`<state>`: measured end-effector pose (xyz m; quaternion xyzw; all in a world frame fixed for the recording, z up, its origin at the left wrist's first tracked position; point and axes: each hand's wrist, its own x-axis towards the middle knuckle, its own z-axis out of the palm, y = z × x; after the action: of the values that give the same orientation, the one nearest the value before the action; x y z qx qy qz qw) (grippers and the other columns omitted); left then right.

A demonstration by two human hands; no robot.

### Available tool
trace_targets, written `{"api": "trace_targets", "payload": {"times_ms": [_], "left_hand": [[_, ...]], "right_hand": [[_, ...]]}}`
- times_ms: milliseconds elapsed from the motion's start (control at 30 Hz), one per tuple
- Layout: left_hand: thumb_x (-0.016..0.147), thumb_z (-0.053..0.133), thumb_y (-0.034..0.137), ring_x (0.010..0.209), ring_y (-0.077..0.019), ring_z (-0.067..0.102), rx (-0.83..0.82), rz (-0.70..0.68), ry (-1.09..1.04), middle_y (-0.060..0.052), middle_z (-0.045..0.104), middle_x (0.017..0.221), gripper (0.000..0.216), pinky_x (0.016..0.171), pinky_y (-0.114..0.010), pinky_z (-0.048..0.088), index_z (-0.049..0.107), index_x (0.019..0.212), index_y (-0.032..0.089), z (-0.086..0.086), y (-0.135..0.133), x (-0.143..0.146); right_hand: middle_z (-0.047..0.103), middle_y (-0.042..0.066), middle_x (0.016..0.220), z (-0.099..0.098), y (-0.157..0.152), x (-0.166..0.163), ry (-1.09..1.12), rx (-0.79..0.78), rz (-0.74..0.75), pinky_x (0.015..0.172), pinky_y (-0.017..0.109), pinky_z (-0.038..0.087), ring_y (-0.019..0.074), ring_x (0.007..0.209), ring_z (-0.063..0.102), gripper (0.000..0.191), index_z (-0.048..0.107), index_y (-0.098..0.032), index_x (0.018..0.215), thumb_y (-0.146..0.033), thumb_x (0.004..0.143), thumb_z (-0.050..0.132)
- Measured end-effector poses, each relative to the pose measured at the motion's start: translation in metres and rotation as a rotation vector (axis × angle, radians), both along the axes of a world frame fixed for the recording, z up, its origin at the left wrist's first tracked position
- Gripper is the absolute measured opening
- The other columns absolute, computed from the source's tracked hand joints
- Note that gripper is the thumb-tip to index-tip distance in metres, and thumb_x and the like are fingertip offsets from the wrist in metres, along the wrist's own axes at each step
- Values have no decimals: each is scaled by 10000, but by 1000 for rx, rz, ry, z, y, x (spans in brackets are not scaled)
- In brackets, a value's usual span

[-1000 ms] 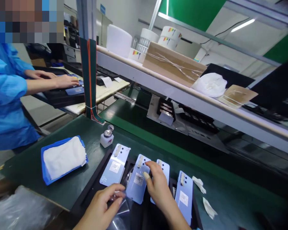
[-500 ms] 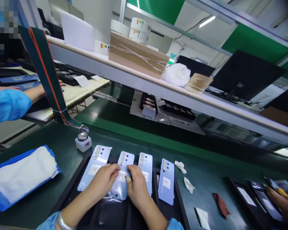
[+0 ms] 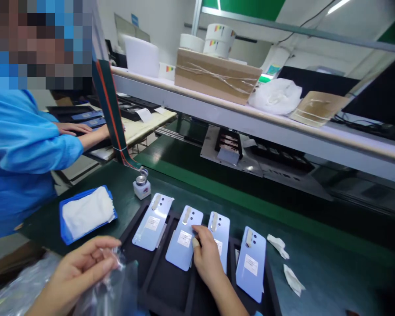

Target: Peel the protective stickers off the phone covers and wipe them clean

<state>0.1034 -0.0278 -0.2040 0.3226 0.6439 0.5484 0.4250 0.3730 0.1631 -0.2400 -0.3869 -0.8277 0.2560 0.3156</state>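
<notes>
My left hand (image 3: pixel 85 270) is closed on a crumpled sheet of clear plastic film (image 3: pixel 120 285), held at the lower left. My right hand (image 3: pixel 209 254) has its thumb and fingertips at the right edge of a light-blue phone (image 3: pixel 183 245) with a white label, second from the left in a black tray (image 3: pixel 164 285). Alongside lie a phone (image 3: pixel 154 219) at the left, a third phone (image 3: pixel 221 226) partly behind my right hand, and a phone (image 3: pixel 251 263) at the right. All lie back side up, with a beige strip over the camera area.
A blue bin (image 3: pixel 66 228) holds white cloths. Behind it stands a pump bottle (image 3: pixel 141 186). Crumpled white wipes (image 3: pixel 293 281) lie right of the tray. Clear plastic (image 3: pixel 23 285) is heaped at lower left. A co-worker (image 3: pixel 29 145) works at the left; a shelf (image 3: pixel 217 103) crosses above.
My left hand has moved left and down from the second phone, taking the clear film off it. My right hand stays at that phone. The view has turned left.
</notes>
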Motion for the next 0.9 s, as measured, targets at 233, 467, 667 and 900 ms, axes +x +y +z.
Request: {"api": "trace_targets", "payload": {"times_ms": [233,467,667,900], "left_hand": [[854,562,408,603,-152,512,-54,-216,273,46,508,669,350,553,-248,339,537,1131,197,-12,44,9],[833,444,193,830,-255,628,-201,-360,756,-65,638,870,537,753,-345,409,374,1365,187,-24,68,32],[841,431,216,866,-299,636,-185,-363,725,-99,646,887,758,792,-391,444,116,1530,199,-31,70,30],[838,462,215,849,-318,664,-127,-317,702,-107,673,899,896,739,-383,484,-112,1526,227,-45,72,29]], "right_hand": [[638,122,1161,25,27,-39,-116,4,15,963,407,478,256,1093,595,338,595,-155,1192,-160,884,454],[697,116,1085,39,76,-114,-174,-74,-11,893,345,503,238,992,664,397,617,-138,1185,-98,793,562],[712,35,804,30,89,-137,-165,-85,-38,686,264,493,176,718,665,387,628,-153,1081,-16,742,502],[674,44,886,45,42,-135,-149,8,113,749,277,475,191,823,636,278,606,-200,979,-60,775,480]]}}
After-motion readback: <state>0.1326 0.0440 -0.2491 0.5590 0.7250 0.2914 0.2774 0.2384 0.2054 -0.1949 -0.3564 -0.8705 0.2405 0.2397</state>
